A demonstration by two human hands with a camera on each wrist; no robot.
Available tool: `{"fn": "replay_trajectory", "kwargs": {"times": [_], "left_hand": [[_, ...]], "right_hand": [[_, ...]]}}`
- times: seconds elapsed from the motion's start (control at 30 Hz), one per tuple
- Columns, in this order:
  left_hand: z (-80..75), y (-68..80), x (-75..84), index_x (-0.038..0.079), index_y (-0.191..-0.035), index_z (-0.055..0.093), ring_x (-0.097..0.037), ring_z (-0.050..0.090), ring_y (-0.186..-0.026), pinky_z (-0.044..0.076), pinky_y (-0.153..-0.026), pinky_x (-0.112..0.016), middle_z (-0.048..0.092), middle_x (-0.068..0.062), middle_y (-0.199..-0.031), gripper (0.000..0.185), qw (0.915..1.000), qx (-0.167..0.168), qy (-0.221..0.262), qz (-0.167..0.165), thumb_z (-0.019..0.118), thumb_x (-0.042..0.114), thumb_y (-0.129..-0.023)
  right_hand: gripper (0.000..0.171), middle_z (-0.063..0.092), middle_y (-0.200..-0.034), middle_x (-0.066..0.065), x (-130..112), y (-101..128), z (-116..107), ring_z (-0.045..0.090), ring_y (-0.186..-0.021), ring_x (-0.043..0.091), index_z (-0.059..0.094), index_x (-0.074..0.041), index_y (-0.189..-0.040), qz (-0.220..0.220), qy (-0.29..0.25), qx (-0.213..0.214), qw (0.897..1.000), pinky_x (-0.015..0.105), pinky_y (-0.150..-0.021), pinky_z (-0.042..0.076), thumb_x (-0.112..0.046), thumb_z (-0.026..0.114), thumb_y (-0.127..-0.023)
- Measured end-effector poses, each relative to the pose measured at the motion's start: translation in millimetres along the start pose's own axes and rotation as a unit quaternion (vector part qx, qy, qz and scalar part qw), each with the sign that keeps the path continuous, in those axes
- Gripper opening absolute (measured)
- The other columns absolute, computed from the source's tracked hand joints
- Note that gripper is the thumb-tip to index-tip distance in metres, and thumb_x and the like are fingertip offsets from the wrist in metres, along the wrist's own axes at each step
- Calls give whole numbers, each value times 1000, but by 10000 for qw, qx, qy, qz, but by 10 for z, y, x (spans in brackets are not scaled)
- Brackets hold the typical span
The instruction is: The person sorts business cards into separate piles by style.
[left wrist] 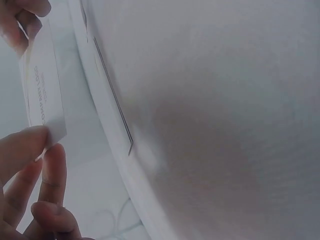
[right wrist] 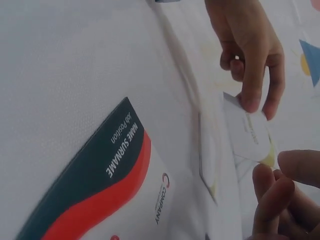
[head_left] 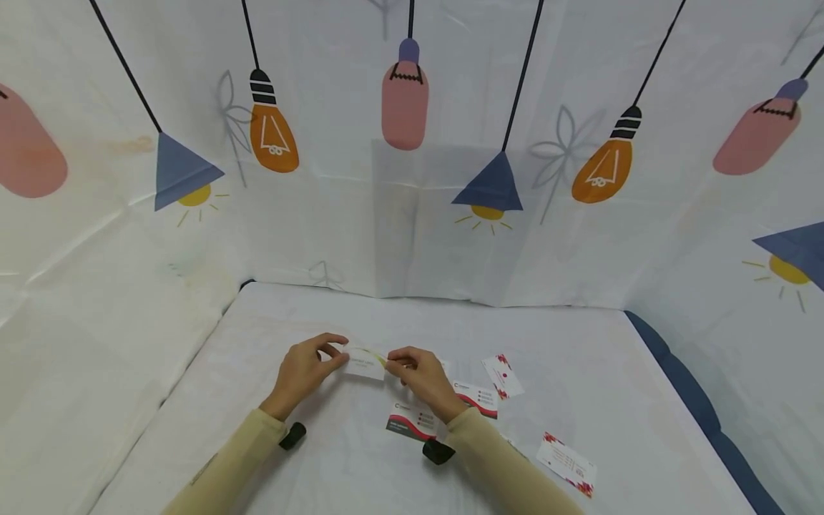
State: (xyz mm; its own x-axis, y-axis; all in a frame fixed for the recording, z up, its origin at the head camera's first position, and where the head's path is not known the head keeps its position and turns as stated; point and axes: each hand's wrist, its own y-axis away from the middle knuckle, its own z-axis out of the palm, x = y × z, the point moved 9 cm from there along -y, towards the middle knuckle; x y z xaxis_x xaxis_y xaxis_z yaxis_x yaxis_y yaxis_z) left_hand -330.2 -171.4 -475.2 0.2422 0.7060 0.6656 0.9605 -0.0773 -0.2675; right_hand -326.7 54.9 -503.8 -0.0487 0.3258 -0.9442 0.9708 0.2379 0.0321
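A white business card [head_left: 365, 364] with a yellow-green curve and "company logo" print is held between both hands, tilted above the table. My left hand [head_left: 307, 373] pinches its left edge between thumb and fingers. At the right corner, my right hand [head_left: 425, 379] pinches it between thumb and index finger. In the right wrist view, the held card [right wrist: 247, 132] spans the two hands. Below it lies a flat white card [right wrist: 207, 155] with a yellow-green corner, seen nearly edge-on. A red-and-dark company card [head_left: 412, 420] lies under my right wrist.
Another company card [head_left: 478, 399] lies partly behind the right hand. Two white cards with red floral corners, the upper card [head_left: 503, 377] and the lower card [head_left: 566, 462], lie to the right. A printed curtain [head_left: 309, 236] rises behind the white table [head_left: 257, 325].
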Motion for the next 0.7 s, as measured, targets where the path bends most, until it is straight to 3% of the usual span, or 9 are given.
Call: {"fn": "replay_trajectory", "kwargs": {"times": [0.23,0.57,0.7], "left_hand": [[41,-95,-54,23,-115,75,-13,54,-66,41,-51,-29,74,4,-89,29,9999,-105,-99,-69,81,30,-88],[83,-187,-131,22,-116,74,-13,55,-60,43,-50,-31,75,2,-92,29,9986,-311,-263,-339,80,29,-88],[134,-210,-203,21,-116,74,-14,58,-63,45,-52,-31,75,0,-93,30,9961,-509,-380,-614,79,30,-88]], "right_hand": [[18,70,-89,-4,-20,-196,-22,61,-84,14,74,-14,-104,-210,627,297,9974,31,-70,47,-29,73,-94],[16,70,-85,-4,58,-395,31,63,-78,11,75,-10,-100,-112,993,369,9943,30,-69,50,-24,76,-92],[14,70,-84,-4,118,-442,66,62,-76,10,76,-11,-98,10,1175,431,9921,29,-68,50,-23,77,-91]]}}
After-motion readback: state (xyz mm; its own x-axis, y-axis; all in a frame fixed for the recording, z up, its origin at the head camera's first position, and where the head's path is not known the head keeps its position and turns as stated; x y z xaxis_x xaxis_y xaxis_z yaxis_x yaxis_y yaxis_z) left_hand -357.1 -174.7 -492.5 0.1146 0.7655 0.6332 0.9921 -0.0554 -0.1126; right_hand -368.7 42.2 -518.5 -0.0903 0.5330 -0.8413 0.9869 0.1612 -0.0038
